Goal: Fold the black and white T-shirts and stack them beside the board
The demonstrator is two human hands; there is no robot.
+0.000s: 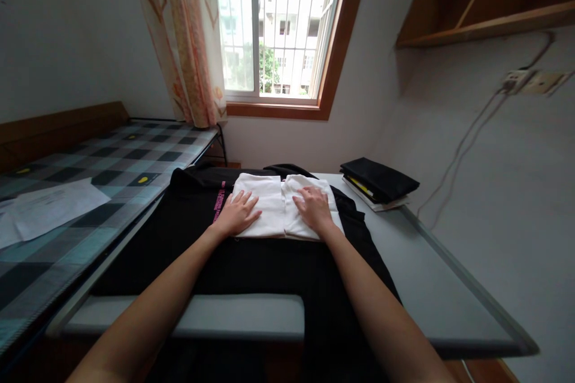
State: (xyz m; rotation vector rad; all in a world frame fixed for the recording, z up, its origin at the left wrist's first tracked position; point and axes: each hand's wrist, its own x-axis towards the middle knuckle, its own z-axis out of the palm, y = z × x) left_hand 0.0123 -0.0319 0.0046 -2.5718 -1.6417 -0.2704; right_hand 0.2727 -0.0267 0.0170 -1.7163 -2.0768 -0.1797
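A folded white cloth [268,206] lies on a spread black garment [265,263] that covers much of the table. Down the middle of the white cloth runs a seam or gap between two halves. My left hand [238,213] rests flat on its left half, fingers spread. On the right half lies my right hand [313,208], fingers apart and slightly bent. Pink lettering shows on the black garment just left of the white cloth. Part of the garment hangs over the table's near edge.
The pale table [440,275] bears a black folder [380,179] over papers at the back right. Left stands a bed with a checked cover [90,161] and loose papers [54,206]. A shelf [485,24] and cables [458,155] are on the right wall; a curtain [188,42] hangs by the window.
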